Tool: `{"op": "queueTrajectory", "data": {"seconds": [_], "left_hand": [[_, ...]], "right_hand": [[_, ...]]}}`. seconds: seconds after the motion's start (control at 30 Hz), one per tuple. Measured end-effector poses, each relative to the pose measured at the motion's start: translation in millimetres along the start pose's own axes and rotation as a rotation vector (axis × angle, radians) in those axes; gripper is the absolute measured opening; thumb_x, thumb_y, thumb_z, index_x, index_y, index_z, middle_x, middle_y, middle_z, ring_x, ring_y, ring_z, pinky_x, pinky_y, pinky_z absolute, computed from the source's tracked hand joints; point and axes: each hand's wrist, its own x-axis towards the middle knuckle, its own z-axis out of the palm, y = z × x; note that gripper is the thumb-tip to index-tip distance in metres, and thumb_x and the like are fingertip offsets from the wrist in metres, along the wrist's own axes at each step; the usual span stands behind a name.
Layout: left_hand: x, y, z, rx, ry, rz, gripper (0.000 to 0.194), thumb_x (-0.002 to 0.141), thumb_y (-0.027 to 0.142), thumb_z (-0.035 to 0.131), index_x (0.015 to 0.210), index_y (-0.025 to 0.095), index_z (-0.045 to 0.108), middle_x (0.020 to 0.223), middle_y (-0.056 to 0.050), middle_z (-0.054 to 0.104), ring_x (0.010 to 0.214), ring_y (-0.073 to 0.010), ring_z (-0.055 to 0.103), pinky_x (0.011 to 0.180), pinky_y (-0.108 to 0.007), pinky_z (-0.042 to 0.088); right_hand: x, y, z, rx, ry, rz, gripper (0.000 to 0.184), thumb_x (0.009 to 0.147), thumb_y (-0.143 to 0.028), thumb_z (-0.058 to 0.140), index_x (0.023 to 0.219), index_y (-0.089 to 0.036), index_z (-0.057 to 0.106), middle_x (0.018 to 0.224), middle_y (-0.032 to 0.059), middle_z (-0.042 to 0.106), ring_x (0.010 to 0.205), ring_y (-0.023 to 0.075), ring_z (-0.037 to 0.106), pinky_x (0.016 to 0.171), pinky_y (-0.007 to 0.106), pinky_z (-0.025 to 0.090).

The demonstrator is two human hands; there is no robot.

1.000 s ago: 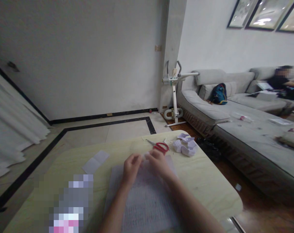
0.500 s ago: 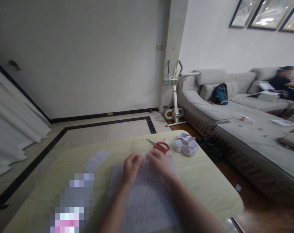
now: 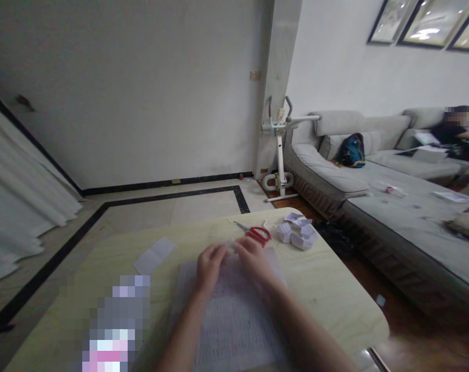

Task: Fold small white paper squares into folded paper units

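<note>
My left hand (image 3: 210, 266) and my right hand (image 3: 253, 257) meet over a large printed sheet (image 3: 238, 330) on the pale wooden table (image 3: 327, 294). Between their closed fingertips is a small piece of white paper (image 3: 230, 245), mostly covered by the fingers. Red-handled scissors (image 3: 257, 234) lie just beyond my right hand, blades pointing left. Farther right sits a cluster of folded white paper pieces (image 3: 297, 231). Left of my left hand lies a creased slip of paper (image 3: 155, 254).
A blurred-out object (image 3: 114, 330) occupies the table's near left. A grey sofa (image 3: 405, 206) with a blue backpack (image 3: 352, 150) runs along the right, where a person (image 3: 457, 132) sits. White exercise equipment (image 3: 280, 155) stands behind the table, and a black bag (image 3: 335, 238) lies on the floor.
The fingertips have shifted slightly on the small paper, and its visible part looks a little different. Both hands stay in nearly the same place.
</note>
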Motion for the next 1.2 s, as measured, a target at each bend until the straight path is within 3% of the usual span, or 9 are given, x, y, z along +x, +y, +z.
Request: {"op": "queueTrajectory", "data": {"seconds": [0.13,0.37,0.7,0.93,1.2], "left_hand": [[0.0,3.9,-1.6,-0.079,0.069,-0.002,0.03,0.072,0.041,0.061,0.058,0.015,0.055,0.05,0.004,0.048,0.047,-0.0086,0.044,0.046,-0.019,0.036],[-2.2,-2.6,1.5,-0.054,0.022,0.017,0.03,0.074,0.04,0.06,0.057,0.016,0.052,0.051,0.005,0.049,0.048,-0.009,0.046,0.048,-0.02,0.037],[-1.6,-1.5,0.2,0.019,-0.041,-0.001,0.031,0.077,0.044,0.057,0.065,0.015,0.058,0.057,0.001,0.056,0.052,-0.011,0.05,0.049,-0.02,0.04],[-1.0,-5.3,-0.3,0.015,-0.02,0.058,0.027,0.078,0.039,0.056,0.064,0.015,0.057,0.056,0.003,0.054,0.051,-0.0099,0.049,0.049,-0.019,0.039],[0.0,-6.5,0.6,-0.111,-0.056,-0.089,0.03,0.074,0.043,0.06,0.068,0.014,0.058,0.061,0.001,0.058,0.056,-0.0121,0.055,0.05,-0.02,0.043]], "right_hand": [[-1.9,-0.7,2.0,-0.021,-0.054,0.015,0.018,0.078,-0.034,0.06,0.08,-0.017,0.063,0.075,0.0016,0.062,0.07,0.015,0.056,0.064,0.025,0.043],[-5.1,-6.4,1.0,-0.089,-0.043,0.005,0.023,0.08,-0.034,0.056,0.065,-0.018,0.057,0.063,-0.0004,0.056,0.062,0.0138,0.051,0.056,0.024,0.039],[-3.6,-0.6,-0.4,-0.149,-0.031,-0.036,0.024,0.082,-0.033,0.054,0.064,-0.018,0.05,0.062,-0.0013,0.05,0.06,0.013,0.048,0.054,0.024,0.036],[-4.2,-4.5,0.8,-0.134,-0.062,0.022,0.024,0.082,-0.035,0.053,0.066,-0.016,0.056,0.064,0.0005,0.056,0.062,0.0133,0.052,0.054,0.023,0.038],[-3.6,-2.2,4.2,-0.052,-0.009,-0.043,0.015,0.079,-0.031,0.059,0.077,-0.015,0.06,0.073,0.0014,0.061,0.069,0.014,0.056,0.063,0.024,0.043]]}}
